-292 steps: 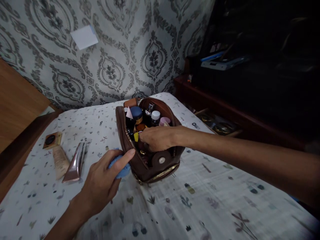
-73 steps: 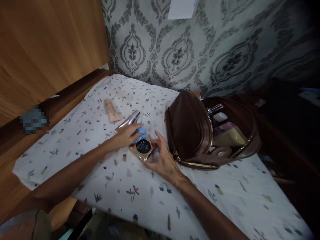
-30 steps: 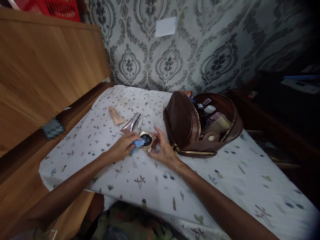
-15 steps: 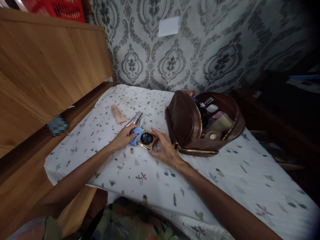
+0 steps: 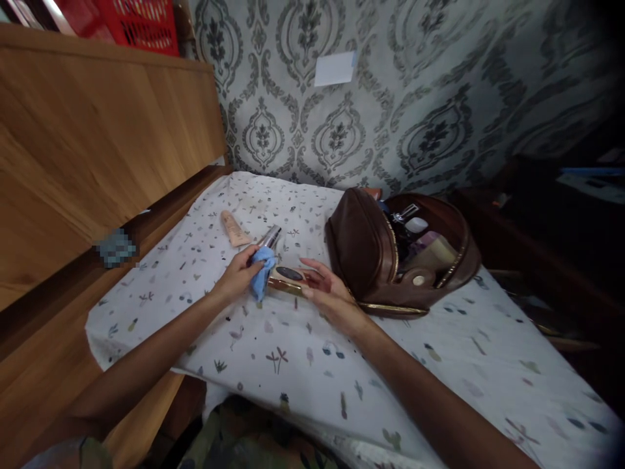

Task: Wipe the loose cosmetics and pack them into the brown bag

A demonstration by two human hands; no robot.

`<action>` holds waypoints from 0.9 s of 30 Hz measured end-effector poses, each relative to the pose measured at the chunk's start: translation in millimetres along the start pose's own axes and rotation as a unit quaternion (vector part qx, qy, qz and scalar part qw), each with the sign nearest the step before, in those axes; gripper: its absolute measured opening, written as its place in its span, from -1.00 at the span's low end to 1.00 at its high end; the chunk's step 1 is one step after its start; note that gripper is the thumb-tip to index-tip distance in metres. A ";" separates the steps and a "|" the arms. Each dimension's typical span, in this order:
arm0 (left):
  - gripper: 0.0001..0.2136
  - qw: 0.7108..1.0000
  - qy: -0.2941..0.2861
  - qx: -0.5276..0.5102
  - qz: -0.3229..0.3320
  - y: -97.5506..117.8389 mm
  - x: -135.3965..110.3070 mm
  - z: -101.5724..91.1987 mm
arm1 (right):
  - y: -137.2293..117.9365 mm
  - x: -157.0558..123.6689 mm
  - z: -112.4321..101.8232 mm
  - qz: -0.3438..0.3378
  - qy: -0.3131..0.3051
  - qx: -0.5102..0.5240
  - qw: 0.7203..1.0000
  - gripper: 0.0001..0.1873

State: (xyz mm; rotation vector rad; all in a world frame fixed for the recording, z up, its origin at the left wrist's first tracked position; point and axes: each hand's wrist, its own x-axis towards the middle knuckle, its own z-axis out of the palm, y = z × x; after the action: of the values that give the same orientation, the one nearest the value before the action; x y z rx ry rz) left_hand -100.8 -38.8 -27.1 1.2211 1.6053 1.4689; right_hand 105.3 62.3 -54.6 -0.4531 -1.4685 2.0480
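My left hand (image 5: 237, 273) is closed on a crumpled blue cloth (image 5: 262, 270), pressed against the left edge of a gold compact case (image 5: 286, 281) with a dark round centre. My right hand (image 5: 329, 294) grips the compact's right side between thumb and fingers. The compact is tilted, its gold side edge facing me. Behind the cloth lies a silvery tube (image 5: 272, 236), its lower end hidden by my left hand. A peach squeeze tube (image 5: 234, 229) lies farther left on the patterned white sheet (image 5: 234, 371).
An open brown leather bag (image 5: 359, 241) with a gold zip, holding several cosmetics, stands right of my hands. A wooden cabinet (image 5: 107, 124) rises at the left with a red basket (image 5: 146, 26) on top. The patterned wall (image 5: 336, 130) closes off the back.
The compact has tipped from showing its round face to showing more of its gold edge. The cloth now hangs lower and more spread out at its left side.
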 end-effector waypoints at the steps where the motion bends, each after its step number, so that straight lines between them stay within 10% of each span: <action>1: -0.69 1.000 0.001 -0.014 -0.007 1.2 1.8 1.6 | -1.3 -0.3 -0.1 0.009 0.004 0.021 1.000 -0.36; 7: -0.74 0.999 -0.003 -0.028 -0.015 9.9 11.7 5.8 | 0.0 1.1 2.6 0.025 0.019 0.075 0.997 -0.58; 21: -0.85 0.997 -0.030 0.068 0.003 -9.8 28.4 22.0 | 11.8 3.1 0.4 -0.022 0.070 -0.074 0.995 -0.26; 27: -0.82 0.998 -0.027 0.062 0.002 -15.5 33.3 25.7 | 4.9 0.1 0.7 -0.035 0.082 -0.145 0.985 -0.44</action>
State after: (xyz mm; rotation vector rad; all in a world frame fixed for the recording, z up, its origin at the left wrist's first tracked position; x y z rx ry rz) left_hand -93.0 2.7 -42.4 1.3212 1.6808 1.3440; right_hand 103.6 60.8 -58.9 -0.6616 -1.6615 1.7041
